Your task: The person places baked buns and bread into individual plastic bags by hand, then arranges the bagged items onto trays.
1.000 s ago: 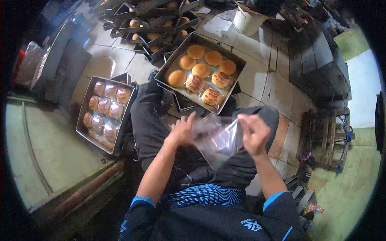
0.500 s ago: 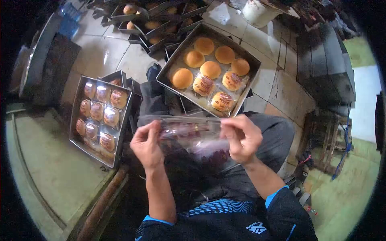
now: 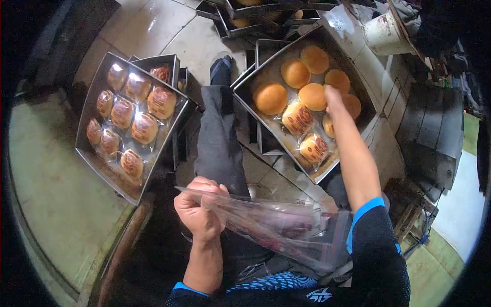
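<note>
My left hand (image 3: 202,207) is closed on the edge of a clear plastic bag (image 3: 286,220) with dark red print, which spreads to the right over my lap. My right hand (image 3: 334,101) reaches into the right-hand metal tray (image 3: 353,61), right at the edge of a plain golden bun (image 3: 312,97); its fingers are mostly hidden. More plain buns lie around it, among them a large bun (image 3: 270,98) at the left. Nearer to me in that tray are wrapped buns, one of them a printed bun (image 3: 297,118) in clear plastic.
A second metal tray (image 3: 84,134) at the left holds several wrapped buns, with another tray (image 3: 176,66) beneath it. More dark trays (image 3: 240,28) stand at the back. A white bucket (image 3: 386,33) is at the far right, and dark metal boxes (image 3: 427,133) stand along the right.
My right hand has let go of the plastic bag and moved forward into the right tray. My left hand keeps hold of the bag. The view has shifted.
</note>
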### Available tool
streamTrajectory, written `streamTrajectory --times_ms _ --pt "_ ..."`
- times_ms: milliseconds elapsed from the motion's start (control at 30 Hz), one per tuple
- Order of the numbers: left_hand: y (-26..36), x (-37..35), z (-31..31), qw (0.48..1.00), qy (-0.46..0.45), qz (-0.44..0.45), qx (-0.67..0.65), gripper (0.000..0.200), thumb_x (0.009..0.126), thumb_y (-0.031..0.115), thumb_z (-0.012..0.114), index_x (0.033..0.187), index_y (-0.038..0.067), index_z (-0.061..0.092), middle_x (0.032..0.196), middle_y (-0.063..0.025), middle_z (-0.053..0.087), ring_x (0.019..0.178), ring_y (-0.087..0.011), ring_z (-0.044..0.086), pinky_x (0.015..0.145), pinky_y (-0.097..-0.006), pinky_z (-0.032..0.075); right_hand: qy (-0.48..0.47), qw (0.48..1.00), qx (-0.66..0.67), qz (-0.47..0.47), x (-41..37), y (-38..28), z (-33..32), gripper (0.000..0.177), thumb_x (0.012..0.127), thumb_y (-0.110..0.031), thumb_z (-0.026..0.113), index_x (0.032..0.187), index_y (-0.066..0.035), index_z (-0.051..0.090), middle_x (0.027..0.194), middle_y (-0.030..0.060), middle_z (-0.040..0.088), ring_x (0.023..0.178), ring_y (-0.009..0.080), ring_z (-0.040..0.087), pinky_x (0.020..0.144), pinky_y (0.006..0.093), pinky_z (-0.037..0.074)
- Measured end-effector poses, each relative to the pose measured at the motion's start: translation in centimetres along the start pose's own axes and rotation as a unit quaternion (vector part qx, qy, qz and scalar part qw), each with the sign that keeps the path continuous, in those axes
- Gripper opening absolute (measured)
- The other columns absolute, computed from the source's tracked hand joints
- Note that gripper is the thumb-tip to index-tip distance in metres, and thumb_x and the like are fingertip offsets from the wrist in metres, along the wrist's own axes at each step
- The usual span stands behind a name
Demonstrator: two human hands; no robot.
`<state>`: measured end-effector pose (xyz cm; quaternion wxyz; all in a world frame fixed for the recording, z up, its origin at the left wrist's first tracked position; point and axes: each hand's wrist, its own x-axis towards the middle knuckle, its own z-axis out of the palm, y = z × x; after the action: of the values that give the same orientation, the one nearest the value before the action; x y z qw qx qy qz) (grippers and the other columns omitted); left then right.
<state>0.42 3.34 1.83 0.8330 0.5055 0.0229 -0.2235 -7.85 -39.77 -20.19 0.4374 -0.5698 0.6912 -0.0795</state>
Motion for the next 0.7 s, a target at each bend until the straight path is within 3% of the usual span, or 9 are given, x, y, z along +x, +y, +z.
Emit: streamTrajectory --times_ms 133,233,267,333,467,600,633,667,700 --pt "-0.3 0.1 0.5 1.0 0.006 0.004 0.002 0.02 0.091 0.015 0.076 0.087 -0.002 0.068 0.08 -0.007 0.064 0.064 -0.0113 0.059 0.059 -0.0261 0.051 0.163 0.972 -0.146 -0.088 -7.7 1.8 -0.5 0.046 0.097 -0.028 0.05 0.119 0.011 0.061 0.116 0.03 0.066 0.115 0.0424 0.062 0.097 0.0448 0.049" --pt "-0.2 -0.2 0.6 0.999 0.015 0.003 0.037 0.016 0.093 0.015 0.074 0.087 0.0 0.069 0.071 -0.0019 0.064 0.056 -0.0076 0.054 0.05 -0.0216 0.039 0.166 0.952 0.254 -0.044 -14.8 2.2 -3.5 0.045 0.101 -0.031 0.048 0.121 0.007 0.059 0.121 0.0212 0.066 0.115 0.0348 0.062 0.1 0.0456 0.049" --pt "-0.3 -0.2 0.6 0.999 0.011 0.002 0.05 0.016 0.093 0.015 0.074 0.088 0.0 0.07 0.071 -0.0014 0.064 0.056 -0.007 0.054 0.05 -0.0211 0.039 0.121 0.876 0.463 -0.052 -17.0 2.0 -5.2 0.044 0.101 -0.032 0.049 0.124 0.005 0.058 0.124 0.0177 0.065 0.116 0.0318 0.062 0.101 0.0455 0.049" --pt "-0.3 -0.3 0.4 0.997 0.002 0.0 0.074 0.016 0.093 0.015 0.074 0.09 0.0 0.071 0.072 -0.0005 0.064 0.057 -0.0056 0.053 0.05 -0.0201 0.039 -0.207 0.8 0.562 -0.025 -22.5 2.2 -11.9 0.05 0.1 -0.033 0.053 0.134 0.002 0.053 0.127 0.0139 0.064 0.117 0.0277 0.062 0.102 0.0436 0.049" --pt "-0.5 -2.0 2.4 0.968 -0.038 0.057 0.239 0.015 0.094 0.014 0.073 0.095 -0.001 0.073 0.076 0.0015 0.066 0.062 -0.003 0.055 0.054 -0.0183 0.041 -0.477 0.756 0.424 -0.146 -32.6 2.6 -19.0 0.056 0.091 -0.018 0.072 0.138 0.004 0.051 0.129 0.0126 0.063 0.116 0.0206 0.062 0.101 0.0367 0.049" --pt "-1.3 -6.0 4.6 0.933 -0.159 0.168 0.276 0.021 0.1 0.013 0.063 0.11 -0.004 0.07 0.112 -0.009 0.066 0.094 -0.0097 0.06 0.081 -0.0242 0.049 -0.42 0.817 0.315 -0.237 -41.1 2.2 -20.7 0.06 0.085 -0.003 0.076 0.139 0.004 0.051 0.124 0.0111 0.068 0.112 0.0166 0.065 0.096 0.0314 0.052" --pt "0.4 -7.4 5.9 0.897 -0.144 0.215 0.357 0.038 0.102 0.025 0.061 0.128 -0.003 0.061 0.135 -0.0171 0.054 0.118 -0.0208 0.055 0.098 -0.032 0.046 -0.328 0.853 0.223 -0.339 -42.7 2.6 -20.8 0.06 0.084 -0.002 0.075 0.139 0.002 0.052 0.125 0.0143 0.067 0.114 0.021 0.065 0.098 0.0335 0.051" --pt "1.7 -10.0 7.7 0.968 -0.117 0.029 0.221 0.06 0.107 0.049 0.038 0.144 0.002 0.045 0.138 -0.017 0.054 0.124 -0.0259 0.054 0.103 -0.038 0.046 -0.225 0.866 0.126 -0.428 -44.3 2.6 -21.1 0.061 0.084 -0.001 0.074 0.14 0.0 0.052 0.126 0.0176 0.067 0.115 0.0254 0.066 0.1 0.0357 0.051" --pt "1.6 -11.5 8.3 0.983 -0.154 -0.022 0.099 0.067 0.105 0.055 0.037 0.147 0.003 0.04 0.139 -0.0189 0.052 0.125 -0.029 0.054 0.104 -0.0412 0.046 -0.142 0.805 0.064 -0.573 -45.6 2.3 -21.5 0.06 0.084 -0.001 0.07 0.141 -0.002 0.051 0.134 0.0252 0.059 0.125 0.0327 0.06 0.104 0.0397 0.049"
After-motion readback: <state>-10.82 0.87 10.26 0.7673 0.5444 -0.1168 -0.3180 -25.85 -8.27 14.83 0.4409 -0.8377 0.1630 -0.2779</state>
